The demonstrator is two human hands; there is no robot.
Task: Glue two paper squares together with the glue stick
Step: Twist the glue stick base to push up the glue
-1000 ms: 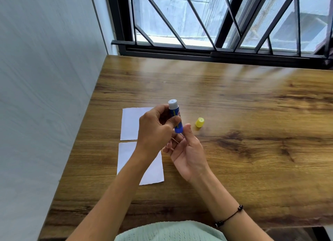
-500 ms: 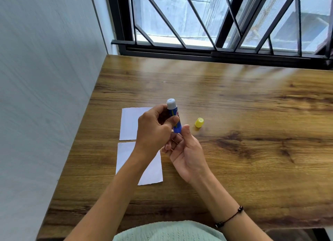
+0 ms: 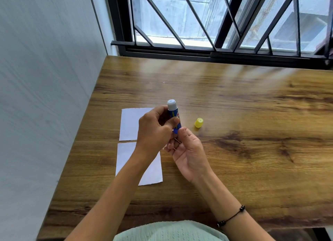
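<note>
glue stick [image 3: 173, 114] upright | l hand [image 3: 155, 130] grips barrel | r hand [image 3: 187, 150] pinches base

Wooden table [image 3: 252, 168] with two white paper squares [image 3: 129, 123] and a yellow cap [image 3: 199, 122].

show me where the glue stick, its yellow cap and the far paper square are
glue stick [image 3: 171, 104], head view, on its exposed white tip
yellow cap [image 3: 199, 122], head view, on its side wall
far paper square [image 3: 130, 123], head view, on its bare left part
</note>
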